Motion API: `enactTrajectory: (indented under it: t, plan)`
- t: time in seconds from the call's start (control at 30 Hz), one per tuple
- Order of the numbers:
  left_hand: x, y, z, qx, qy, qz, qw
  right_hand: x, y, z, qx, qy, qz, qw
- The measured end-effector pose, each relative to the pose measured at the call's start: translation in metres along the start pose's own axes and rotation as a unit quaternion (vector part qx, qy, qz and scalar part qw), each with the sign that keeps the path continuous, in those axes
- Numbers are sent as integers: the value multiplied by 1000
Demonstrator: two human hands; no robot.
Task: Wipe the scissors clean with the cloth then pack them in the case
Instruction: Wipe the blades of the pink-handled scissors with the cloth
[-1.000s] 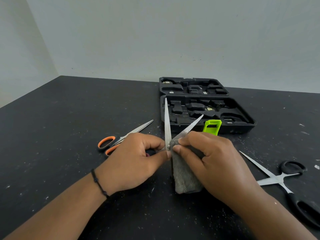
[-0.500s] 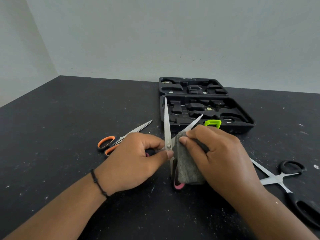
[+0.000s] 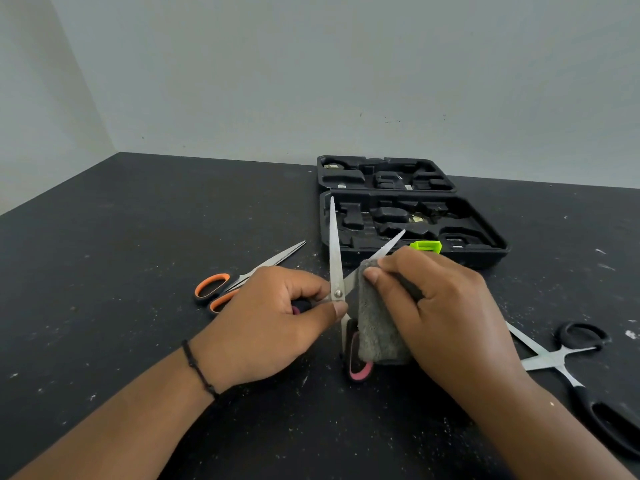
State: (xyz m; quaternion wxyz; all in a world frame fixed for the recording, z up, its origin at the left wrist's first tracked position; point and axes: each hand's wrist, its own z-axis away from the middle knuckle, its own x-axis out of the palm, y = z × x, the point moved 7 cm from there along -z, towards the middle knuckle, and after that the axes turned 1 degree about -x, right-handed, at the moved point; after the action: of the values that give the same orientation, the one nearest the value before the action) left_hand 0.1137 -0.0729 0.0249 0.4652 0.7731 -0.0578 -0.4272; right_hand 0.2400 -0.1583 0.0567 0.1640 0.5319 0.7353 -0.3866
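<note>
A pair of pink-handled scissors (image 3: 335,251) stands spread open in the middle of the black table. My left hand (image 3: 277,317) grips one handle near the pivot, thumb by the screw. My right hand (image 3: 440,306) pinches a grey cloth (image 3: 377,327) round the right blade, whose tip pokes out above my fingers. The cloth hangs down over the other pink handle (image 3: 358,368). Behind them lies the open black case (image 3: 495,244) with moulded slots and a green latch (image 3: 426,245).
Orange-handled scissors (image 3: 239,282) lie shut to the left of my left hand. Black-handled scissors (image 3: 568,362) lie spread open at the right edge. White specks dot the table. A pale wall rises behind the case.
My right hand has slid the cloth up along the right blade toward its tip, so less blade shows. The pink handle below the cloth has come into sight. My left hand stays put.
</note>
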Motion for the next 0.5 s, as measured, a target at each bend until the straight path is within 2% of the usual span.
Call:
enactTrajectory:
  t: [0.13, 0.5]
  plan:
    - [-1, 2, 0, 2, 4, 5, 1000, 8, -5, 1, -17, -47, -20, 999]
    - [-6, 6, 1, 10, 21, 22, 999, -3, -7, 1, -34, 31, -34, 998]
